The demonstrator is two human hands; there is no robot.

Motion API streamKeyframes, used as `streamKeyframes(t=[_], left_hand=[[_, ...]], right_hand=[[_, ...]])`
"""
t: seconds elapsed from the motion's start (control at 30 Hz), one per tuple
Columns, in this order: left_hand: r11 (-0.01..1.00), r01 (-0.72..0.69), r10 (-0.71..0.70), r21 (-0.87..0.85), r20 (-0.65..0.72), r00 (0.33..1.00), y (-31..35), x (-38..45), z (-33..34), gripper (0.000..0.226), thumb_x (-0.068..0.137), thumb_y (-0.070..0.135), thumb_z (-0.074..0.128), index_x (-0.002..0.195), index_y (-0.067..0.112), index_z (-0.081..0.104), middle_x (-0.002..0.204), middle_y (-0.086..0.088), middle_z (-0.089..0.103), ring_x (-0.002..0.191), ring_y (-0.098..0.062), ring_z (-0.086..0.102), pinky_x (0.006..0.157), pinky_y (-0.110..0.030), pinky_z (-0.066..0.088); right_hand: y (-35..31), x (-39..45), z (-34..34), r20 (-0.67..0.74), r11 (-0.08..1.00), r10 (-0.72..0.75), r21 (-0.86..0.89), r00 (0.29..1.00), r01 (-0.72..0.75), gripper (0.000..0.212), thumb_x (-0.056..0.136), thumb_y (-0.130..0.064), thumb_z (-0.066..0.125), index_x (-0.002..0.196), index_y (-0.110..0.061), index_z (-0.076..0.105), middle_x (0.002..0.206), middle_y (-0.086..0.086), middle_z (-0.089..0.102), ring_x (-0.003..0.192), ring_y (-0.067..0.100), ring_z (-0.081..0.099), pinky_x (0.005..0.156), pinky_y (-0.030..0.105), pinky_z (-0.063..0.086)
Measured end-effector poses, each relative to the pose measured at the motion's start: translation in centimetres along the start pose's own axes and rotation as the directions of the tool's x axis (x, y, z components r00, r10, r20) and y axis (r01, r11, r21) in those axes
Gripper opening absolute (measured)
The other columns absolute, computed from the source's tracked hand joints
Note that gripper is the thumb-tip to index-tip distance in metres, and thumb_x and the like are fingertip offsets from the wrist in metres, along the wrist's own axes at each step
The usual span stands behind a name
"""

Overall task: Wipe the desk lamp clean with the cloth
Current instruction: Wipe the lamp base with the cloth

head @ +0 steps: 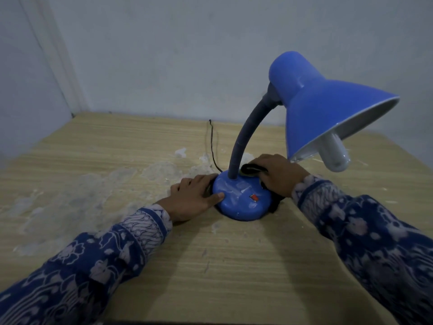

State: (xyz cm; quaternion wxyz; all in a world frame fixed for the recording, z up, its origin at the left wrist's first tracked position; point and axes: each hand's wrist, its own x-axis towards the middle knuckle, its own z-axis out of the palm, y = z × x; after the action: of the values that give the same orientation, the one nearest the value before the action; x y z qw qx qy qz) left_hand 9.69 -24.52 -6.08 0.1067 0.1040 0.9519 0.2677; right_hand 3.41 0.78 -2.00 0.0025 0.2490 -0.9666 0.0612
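Lamp [243, 198], blue, stands on a wooden table [210, 266], right of the table's middle and toward the far side. Its round base [242, 202] sits flat on the wood, smeared with pale streaks on top and carrying a small red switch [254, 197] on the near right. A dark bendy neck [243, 141] rises from the base and curves right to a cone shade [328, 109], which tilts down to the right with a white bulb [336, 156] sticking out of its mouth. A thin black cord [212, 146] runs from the back of the base toward the far wall [187, 55].

Left hand [194, 198] grips the left edge of the base, thumb lying on its top and fingers wrapped round the far side. Right hand [278, 175] presses a dark cloth [253, 170] onto the right side of the base, just beside the neck, fingers curled over the cloth. The hands sit apart, one on each side of the base.

Both arms wear blue patterned sleeves [375, 242]. Pale, worn patches [105, 184] spread over the table to the left of the lamp.
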Motion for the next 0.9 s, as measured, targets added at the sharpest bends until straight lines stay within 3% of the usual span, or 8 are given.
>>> streamKeyframes(t=[0.07, 0.17, 0.3, 0.37, 0.57, 0.67, 0.8, 0.9], left_hand=[[1.0, 0.001, -0.001, -0.016, 0.007, 1.0, 0.0, 0.1, 0.0, 0.086, 0.077, 0.078, 0.031, 0.154, 0.043, 0.013, 0.161, 0.007, 0.024, 0.145, -0.03, 0.02, 0.115, -0.053, 0.011], [1.0, -0.006, 0.006, -0.026, 0.012, 1.0, -0.1, 0.2, 0.0, 0.085, 0.078, 0.078, 0.032, 0.154, 0.044, 0.014, 0.16, 0.007, 0.025, 0.145, -0.03, 0.02, 0.116, -0.053, 0.012], [1.0, -0.012, 0.012, -0.024, 0.006, 1.0, 0.0, 0.1, 0.0, 0.08, 0.085, 0.075, 0.038, 0.154, 0.043, 0.014, 0.161, 0.007, 0.023, 0.146, -0.03, 0.019, 0.115, -0.053, 0.011], [1.0, -0.015, 0.015, -0.026, 0.008, 1.0, 0.1, 0.0, 0.0, 0.077, 0.088, 0.073, 0.039, 0.154, 0.042, 0.014, 0.161, 0.006, 0.023, 0.146, -0.03, 0.018, 0.115, -0.053, 0.01], [1.0, -0.005, 0.005, -0.025, 0.002, 1.0, 0.0, 0.1, -0.2, 0.075, 0.09, 0.071, 0.041, 0.155, 0.042, 0.015, 0.161, 0.005, 0.024, 0.146, -0.031, 0.019, 0.116, -0.056, 0.012], [1.0, -0.006, 0.006, -0.022, 0.014, 1.0, 0.1, 0.1, -0.1, 0.072, 0.092, 0.069, 0.04, 0.154, 0.043, 0.014, 0.161, 0.006, 0.023, 0.146, -0.03, 0.018, 0.116, -0.055, 0.01], [1.0, -0.004, 0.004, -0.009, -0.005, 1.0, -0.1, 0.0, 0.0, 0.072, 0.091, 0.071, 0.038, 0.153, 0.044, 0.014, 0.161, 0.007, 0.024, 0.146, -0.029, 0.02, 0.115, -0.054, 0.011], [1.0, -0.004, 0.004, -0.021, 0.012, 1.0, 0.0, 0.0, -0.1, 0.08, 0.082, 0.076, 0.034, 0.153, 0.045, 0.015, 0.16, 0.007, 0.025, 0.145, -0.029, 0.02, 0.115, -0.054, 0.012]], right_hand=[[-0.1, -1.3, -0.2, -0.04, 0.999, -0.039, 0.006, 0.998, 0.04, 0.037, 0.098, -0.023, 0.04, 0.129, -0.036, 0.056, 0.116, -0.016, 0.049, 0.098, 0.012, 0.047, 0.087, 0.032, 0.039], [-0.1, -2.9, -0.8, -0.003, 0.997, -0.075, 0.013, 0.997, 0.075, 0.035, 0.099, -0.018, 0.043, 0.126, -0.032, 0.061, 0.115, -0.017, 0.048, 0.096, 0.006, 0.038, 0.086, 0.027, 0.033], [0.7, -1.5, -1.7, -0.004, 0.996, -0.071, 0.053, 0.997, 0.071, 0.032, 0.097, -0.03, 0.042, 0.122, -0.043, 0.058, 0.123, -0.008, 0.058, 0.108, 0.018, 0.056, 0.097, 0.039, 0.047], [0.1, -0.8, -1.5, -0.035, 0.991, -0.127, 0.028, 0.991, 0.128, 0.033, 0.095, -0.032, 0.041, 0.122, -0.041, 0.058, 0.119, -0.011, 0.056, 0.106, 0.017, 0.056, 0.095, 0.042, 0.05], [-2.1, -2.1, -0.7, -0.022, 0.981, -0.194, -0.004, 0.981, 0.194, 0.033, 0.096, -0.021, 0.045, 0.123, -0.028, 0.062, 0.121, -0.007, 0.055, 0.089, 0.011, 0.04, 0.081, 0.032, 0.039], [-1.0, -2.9, -1.5, 0.071, 0.981, -0.192, -0.002, 0.979, 0.193, 0.032, 0.096, -0.025, 0.045, 0.12, -0.034, 0.063, 0.121, -0.014, 0.054, 0.094, 0.006, 0.043, 0.085, 0.028, 0.036], [0.6, -1.9, -1.9, 0.077, 0.988, -0.147, -0.045, 0.986, 0.151, 0.031, 0.09, -0.044, 0.043, 0.119, -0.047, 0.057, 0.12, -0.009, 0.059, 0.108, 0.016, 0.057, 0.098, 0.041, 0.048], [-0.1, -1.8, -1.0, 0.024, 0.992, -0.118, -0.049, 0.993, 0.119, 0.031, 0.097, -0.031, 0.044, 0.125, -0.035, 0.056, 0.118, -0.008, 0.055, 0.104, 0.014, 0.055, 0.096, 0.039, 0.046]])
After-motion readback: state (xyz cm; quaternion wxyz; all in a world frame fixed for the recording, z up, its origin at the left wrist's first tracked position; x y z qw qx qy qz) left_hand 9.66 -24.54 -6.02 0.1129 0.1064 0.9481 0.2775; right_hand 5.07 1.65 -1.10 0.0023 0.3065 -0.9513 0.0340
